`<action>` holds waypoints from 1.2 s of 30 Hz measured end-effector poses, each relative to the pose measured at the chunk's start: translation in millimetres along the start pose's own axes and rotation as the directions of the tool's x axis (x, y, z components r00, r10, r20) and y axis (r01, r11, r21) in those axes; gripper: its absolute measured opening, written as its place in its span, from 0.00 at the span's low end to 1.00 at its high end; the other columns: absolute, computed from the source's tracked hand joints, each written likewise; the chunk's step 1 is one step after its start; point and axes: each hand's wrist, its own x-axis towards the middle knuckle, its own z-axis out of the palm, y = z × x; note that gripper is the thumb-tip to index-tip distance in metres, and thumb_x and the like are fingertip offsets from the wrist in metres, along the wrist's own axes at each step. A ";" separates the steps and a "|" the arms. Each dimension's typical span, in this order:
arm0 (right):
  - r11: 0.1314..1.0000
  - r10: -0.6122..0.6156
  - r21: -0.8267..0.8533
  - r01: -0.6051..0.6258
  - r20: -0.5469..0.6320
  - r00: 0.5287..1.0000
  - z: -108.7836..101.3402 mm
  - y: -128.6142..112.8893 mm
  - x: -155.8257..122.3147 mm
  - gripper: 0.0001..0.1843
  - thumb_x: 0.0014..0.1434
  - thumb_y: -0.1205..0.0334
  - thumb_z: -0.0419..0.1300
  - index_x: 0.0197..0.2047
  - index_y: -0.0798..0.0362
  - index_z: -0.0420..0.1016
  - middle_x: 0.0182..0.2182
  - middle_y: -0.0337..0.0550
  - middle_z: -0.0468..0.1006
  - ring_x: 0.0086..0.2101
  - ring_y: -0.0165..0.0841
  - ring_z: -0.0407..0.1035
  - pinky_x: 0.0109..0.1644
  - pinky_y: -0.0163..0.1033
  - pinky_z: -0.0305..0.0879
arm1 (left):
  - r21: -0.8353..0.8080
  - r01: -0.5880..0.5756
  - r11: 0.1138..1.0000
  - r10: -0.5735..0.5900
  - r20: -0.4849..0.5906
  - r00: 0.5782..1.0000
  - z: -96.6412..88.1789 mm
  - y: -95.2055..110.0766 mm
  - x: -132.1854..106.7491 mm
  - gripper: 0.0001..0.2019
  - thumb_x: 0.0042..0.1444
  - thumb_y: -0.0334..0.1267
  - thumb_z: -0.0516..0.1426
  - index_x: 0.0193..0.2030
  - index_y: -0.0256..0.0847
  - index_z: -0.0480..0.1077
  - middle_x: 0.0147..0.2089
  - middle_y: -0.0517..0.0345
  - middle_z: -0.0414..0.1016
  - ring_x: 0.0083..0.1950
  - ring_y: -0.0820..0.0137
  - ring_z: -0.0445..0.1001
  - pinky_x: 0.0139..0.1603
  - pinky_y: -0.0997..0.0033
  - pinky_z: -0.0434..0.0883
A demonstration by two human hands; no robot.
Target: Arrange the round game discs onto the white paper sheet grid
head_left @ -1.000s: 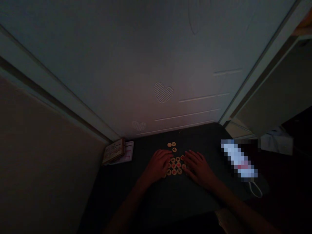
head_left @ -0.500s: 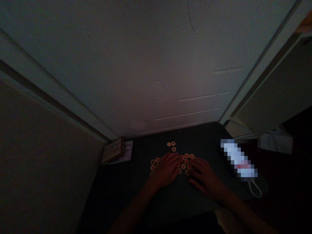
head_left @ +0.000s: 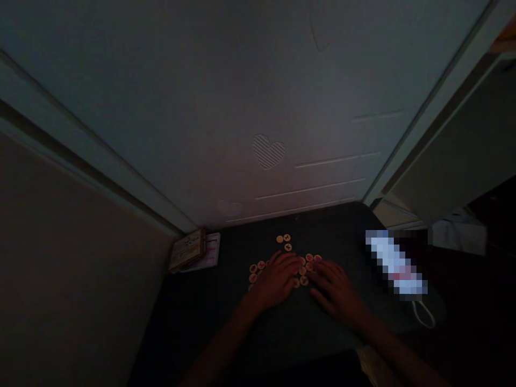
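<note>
Lying flat and spread, the fingers [head_left: 291, 261] of left hand [head_left: 278, 279] and right hand [head_left: 336, 287] grip nothing, pressing palm-down on round game pieces [head_left: 308, 262] clustered on the bench [head_left: 242, 328]. Three loose pieces [head_left: 284, 241] lie just behind. Judged best: light, even pressure, small sweeps. Box [head_left: 187, 250] at far left.

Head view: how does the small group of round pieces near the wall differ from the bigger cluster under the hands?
The small group is three pieces, bare and untouched; the bigger cluster holds many more, partly covered by the left hand and right hand resting on it. The small group lies farther from the person than the bigger cluster. Both are pale round discs, flat on the dark table.
</note>
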 end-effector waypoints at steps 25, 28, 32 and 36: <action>0.993 0.087 -0.085 -0.086 0.014 0.996 -0.5 38.9 17.9 0.21 0.70 0.58 0.54 0.64 0.44 0.73 0.66 0.51 0.68 0.64 0.48 0.62 0.64 0.62 0.63 | 0.098 -0.039 0.994 0.035 0.047 0.998 15.2 27.8 -11.7 0.28 0.61 0.28 0.58 0.66 0.56 0.66 0.74 0.57 0.59 0.77 0.57 0.51 0.76 0.35 0.47; 0.993 0.087 -0.085 -0.085 0.021 0.996 -0.3 37.8 18.0 0.21 0.70 0.59 0.55 0.64 0.44 0.72 0.66 0.51 0.69 0.64 0.49 0.62 0.64 0.62 0.63 | 0.096 -0.031 0.995 0.026 0.059 0.998 12.9 28.4 -14.3 0.29 0.61 0.28 0.57 0.67 0.57 0.65 0.74 0.57 0.59 0.77 0.57 0.51 0.76 0.34 0.46; 0.994 0.083 -0.069 -0.082 0.008 0.997 -0.5 35.3 17.4 0.21 0.70 0.58 0.54 0.65 0.45 0.72 0.65 0.51 0.69 0.64 0.48 0.62 0.63 0.61 0.64 | 0.104 -0.035 0.994 0.028 0.067 0.997 9.5 28.8 -14.5 0.29 0.61 0.28 0.57 0.66 0.56 0.65 0.72 0.55 0.62 0.76 0.56 0.53 0.75 0.33 0.47; 0.993 0.104 -0.061 -0.103 0.019 0.994 -3.2 33.6 14.9 0.22 0.71 0.57 0.54 0.66 0.44 0.70 0.65 0.51 0.69 0.64 0.48 0.62 0.64 0.61 0.64 | 0.112 -0.038 0.993 0.034 0.039 0.999 10.3 28.1 -13.2 0.27 0.61 0.28 0.56 0.66 0.54 0.66 0.72 0.54 0.62 0.76 0.56 0.53 0.76 0.34 0.47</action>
